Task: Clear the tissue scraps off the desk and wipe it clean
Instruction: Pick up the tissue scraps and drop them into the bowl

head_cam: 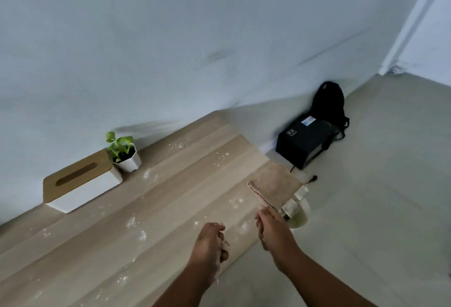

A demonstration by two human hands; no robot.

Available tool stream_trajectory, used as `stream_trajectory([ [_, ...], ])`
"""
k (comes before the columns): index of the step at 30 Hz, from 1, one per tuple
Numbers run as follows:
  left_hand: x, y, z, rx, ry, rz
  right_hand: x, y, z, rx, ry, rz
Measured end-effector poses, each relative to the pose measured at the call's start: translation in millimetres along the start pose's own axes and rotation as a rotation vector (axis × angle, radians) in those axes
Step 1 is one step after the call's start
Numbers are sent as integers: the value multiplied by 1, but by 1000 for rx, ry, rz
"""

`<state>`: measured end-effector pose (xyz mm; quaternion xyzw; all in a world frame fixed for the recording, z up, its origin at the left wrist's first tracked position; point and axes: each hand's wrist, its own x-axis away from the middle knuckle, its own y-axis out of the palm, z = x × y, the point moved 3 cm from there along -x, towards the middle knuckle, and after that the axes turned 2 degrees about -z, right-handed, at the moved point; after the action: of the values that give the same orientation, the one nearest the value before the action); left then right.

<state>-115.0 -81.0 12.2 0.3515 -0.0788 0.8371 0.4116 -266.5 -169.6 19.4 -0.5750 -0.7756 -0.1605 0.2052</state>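
We are holding a folded beige cloth in our right hand, its grip pinching the cloth's near edge over the pale wooden bench. Our left hand is curling its grip around gathered white tissue scraps, while more scraps are lying scattered across the bench.

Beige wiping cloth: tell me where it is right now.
In the head view, the beige wiping cloth hangs over the light wooden desk's right end, pinched by the right hand, just above a pale round bin.
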Motion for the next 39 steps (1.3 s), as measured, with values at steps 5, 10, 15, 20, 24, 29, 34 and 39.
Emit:
stream_trajectory([
  [5,-5,69,-21,-198,-10,-87,12,-82,1,-94,22,93],
  [10,-14,130,-34,-338,-28,-231,13,-141,6,-127,38,207],
  [15,-13,201,-44,-374,-59,-342,14,-183,6,-234,26,274],
  [20,-13,269,-52,-442,-68,-446,8,-226,6,-281,14,338],
  [24,-31,309,-57,-466,-116,-491,-13,-258,-2,-289,30,363],
  [29,-62,347,-46,-446,-195,-479,-51,-284,-15,-295,101,382],
  [34,-96,378,-30,-499,-186,-451,-93,-301,-31,-305,135,390],
  [39,-118,395,-22,-504,-200,-435,-122,-312,-45,-295,165,372],
])
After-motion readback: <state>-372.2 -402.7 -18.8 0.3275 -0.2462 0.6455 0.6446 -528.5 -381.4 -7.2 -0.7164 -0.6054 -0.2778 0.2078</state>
